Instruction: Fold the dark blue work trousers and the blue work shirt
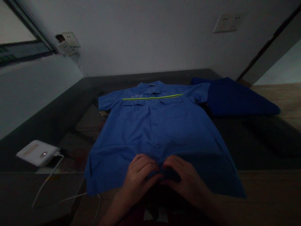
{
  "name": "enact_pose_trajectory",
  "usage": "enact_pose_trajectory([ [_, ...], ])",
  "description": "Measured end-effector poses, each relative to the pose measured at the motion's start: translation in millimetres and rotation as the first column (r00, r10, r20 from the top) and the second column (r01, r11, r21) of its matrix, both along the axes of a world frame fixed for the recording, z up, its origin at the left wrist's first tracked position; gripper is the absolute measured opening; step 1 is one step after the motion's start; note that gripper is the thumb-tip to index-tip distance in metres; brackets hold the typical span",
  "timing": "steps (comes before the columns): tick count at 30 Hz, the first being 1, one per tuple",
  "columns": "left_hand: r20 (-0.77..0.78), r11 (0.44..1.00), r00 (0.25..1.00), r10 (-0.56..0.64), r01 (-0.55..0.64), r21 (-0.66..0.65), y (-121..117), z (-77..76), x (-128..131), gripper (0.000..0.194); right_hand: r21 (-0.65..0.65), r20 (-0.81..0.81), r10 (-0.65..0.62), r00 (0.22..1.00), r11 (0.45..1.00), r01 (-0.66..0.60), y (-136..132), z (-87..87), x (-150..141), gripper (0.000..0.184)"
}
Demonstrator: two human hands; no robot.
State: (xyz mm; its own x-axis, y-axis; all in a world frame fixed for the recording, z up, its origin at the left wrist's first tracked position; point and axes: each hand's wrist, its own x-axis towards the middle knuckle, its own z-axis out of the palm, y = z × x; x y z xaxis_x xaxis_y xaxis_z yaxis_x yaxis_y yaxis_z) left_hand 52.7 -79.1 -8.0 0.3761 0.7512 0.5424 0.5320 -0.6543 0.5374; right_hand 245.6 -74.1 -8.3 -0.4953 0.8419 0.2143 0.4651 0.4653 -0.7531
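Observation:
A blue short-sleeved work shirt (150, 125) lies front side up, its collar away from me and its hem toward me. A yellow-green stripe crosses the chest above two flap pockets, and buttons run down the middle. At the bottom of the button front, my left hand (143, 172) pinches the hem from the left. Close beside it, my right hand (183, 179) grips the same edge from the right. Both sets of fingers are closed on the cloth; the exact spot between them is hidden.
A darker blue folded cloth (237, 97) lies at the back right, by the shirt's sleeve. On the left, a white power bank (39, 153) has a white cable (49, 179) trailing toward me. Wall sockets (229, 22) are set in the wall behind the dark tabletop (258, 135).

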Motion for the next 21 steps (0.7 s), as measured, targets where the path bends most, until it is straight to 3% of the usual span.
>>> enact_pose_trajectory([
  [6,-0.145,0.998,0.988,-0.046,0.041,-0.042,-5.2,-0.3,-10.4,0.030,0.245,-0.059,-0.009,0.998,0.969,0.023,2.0,-6.6,-3.3,0.010],
  [9,-0.210,0.999,0.977,-0.028,0.024,-0.022,-8.6,-2.0,-18.4,0.018,0.331,-0.067,0.023,0.997,0.944,0.000,1.7,-4.7,-0.4,0.014],
  [13,-0.199,0.999,0.978,-0.053,0.050,-0.018,-11.7,-1.4,-27.3,0.021,0.418,-0.013,0.056,0.998,0.907,-0.045,-1.2,-3.1,0.8,0.020],
  [15,-0.210,0.996,0.974,-0.081,0.071,-0.054,-14.1,0.5,-31.9,0.021,0.410,0.024,0.089,0.996,0.908,-0.091,-3.3,-3.4,2.7,0.021],
  [18,-0.238,0.976,0.955,-0.175,0.138,-0.167,-20.1,3.7,-43.6,0.014,0.300,0.048,0.162,0.986,0.939,-0.169,-7.1,-3.1,13.5,0.021],
  [21,-0.250,0.962,0.953,-0.170,0.106,-0.250,-24.6,4.5,-68.5,0.018,0.198,0.035,0.086,0.996,0.976,-0.091,-8.3,-0.5,39.4,0.023],
])
